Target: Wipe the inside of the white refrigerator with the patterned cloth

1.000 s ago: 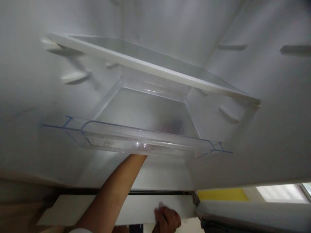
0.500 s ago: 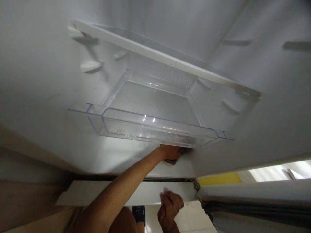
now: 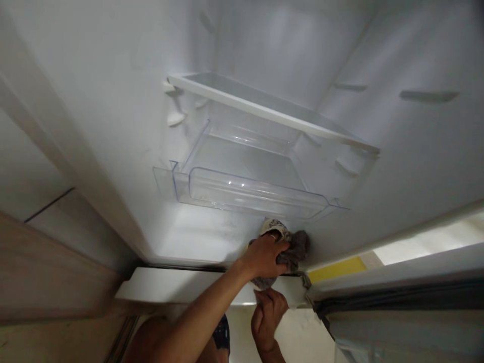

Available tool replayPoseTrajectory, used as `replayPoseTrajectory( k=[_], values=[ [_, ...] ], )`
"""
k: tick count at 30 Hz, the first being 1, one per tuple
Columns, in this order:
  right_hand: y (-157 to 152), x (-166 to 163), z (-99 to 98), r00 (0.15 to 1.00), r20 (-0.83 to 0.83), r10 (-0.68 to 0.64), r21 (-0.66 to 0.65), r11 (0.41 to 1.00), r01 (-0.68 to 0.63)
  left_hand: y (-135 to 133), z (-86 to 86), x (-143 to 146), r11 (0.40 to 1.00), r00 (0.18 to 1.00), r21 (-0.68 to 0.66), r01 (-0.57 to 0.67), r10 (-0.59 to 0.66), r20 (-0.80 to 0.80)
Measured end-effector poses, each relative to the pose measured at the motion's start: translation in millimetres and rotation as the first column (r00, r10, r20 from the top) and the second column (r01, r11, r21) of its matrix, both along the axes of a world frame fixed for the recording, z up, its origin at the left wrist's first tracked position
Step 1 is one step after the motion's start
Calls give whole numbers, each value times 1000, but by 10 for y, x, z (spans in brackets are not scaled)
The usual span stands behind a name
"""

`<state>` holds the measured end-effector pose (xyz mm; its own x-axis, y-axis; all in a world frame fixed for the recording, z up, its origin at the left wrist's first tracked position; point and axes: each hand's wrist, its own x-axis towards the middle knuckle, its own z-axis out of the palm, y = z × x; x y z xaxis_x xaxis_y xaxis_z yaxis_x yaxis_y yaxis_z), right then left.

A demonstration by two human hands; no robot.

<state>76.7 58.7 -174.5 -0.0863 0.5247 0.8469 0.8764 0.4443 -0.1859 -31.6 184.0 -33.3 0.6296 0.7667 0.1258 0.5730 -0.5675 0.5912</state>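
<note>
I look up into an open white fridge. My left hand (image 3: 264,257) reaches in from the lower left and is closed on a crumpled grey cloth (image 3: 298,246). It presses the cloth against the fridge floor's right front corner, just below a clear plastic drawer (image 3: 249,194). My right hand (image 3: 269,315) sits right under it, fingers curled on the front edge of a white panel (image 3: 170,287) below the compartment. A white-rimmed glass shelf (image 3: 264,108) lies above the drawer.
The fridge side walls carry moulded shelf rails (image 3: 427,95). The door with its grey gasket (image 3: 397,297) stands open at the lower right, beside a yellow patch (image 3: 333,269). A wooden cabinet side (image 3: 45,272) is at the left.
My left hand has drawn back from under the clear drawer to the right front corner, with the grey cloth now in plain sight. The view has pulled back and shifted left.
</note>
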Motion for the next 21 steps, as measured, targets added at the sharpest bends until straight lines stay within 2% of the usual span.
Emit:
replayPoseTrajectory(
  k=[5, 7, 9, 11, 13, 14, 15, 16, 17, 18, 21],
  values=[
    [2, 6, -50, 1000, -12, -15, 19, 1000, 15, -364, -82, -238, 993, 993, -24, -115, 116, 30],
    [25, 37, -62, 1000, 3, 15, 24, 1000, -15, -466, -150, -392, 972, 970, -56, -229, 232, 69],
    [54, 81, -82, 998, 37, 43, 56, 997, -45, -501, -215, -588, 921, 907, -82, -381, 390, 163],
    [83, 125, -125, 995, 75, 59, 104, 992, -66, -467, -241, -826, 807, 769, -67, -587, 582, 266],
    [108, 156, -191, 995, 67, 68, 124, 989, -76, -397, -199, -1085, 605, 579, 7, -796, 759, 298],
    [120, 165, -228, 996, 45, 74, 124, 989, -79, -361, -152, -1210, 501, 500, 71, -862, 821, 274],
    [131, 171, -264, 997, 22, 80, 125, 989, -82, -330, -91, -1323, 425, 449, 149, -893, 864, 227],
    [142, 174, -298, 996, 12, 93, 141, 986, -94, -305, -25, -1418, 387, 427, 230, -893, 890, 161],
    [152, 175, -328, 994, 11, 104, 163, 981, -105, -287, 39, -1492, 388, 429, 302, -871, 900, 81],
    [162, 175, -353, 994, 16, 111, 186, 976, -112, -272, 94, -1543, 415, 441, 353, -838, 898, -9],
    [190, 184, -399, 996, 3, 94, 201, 975, -93, -194, 169, -1588, 529, 479, 353, -772, 849, -224]
  ],
)
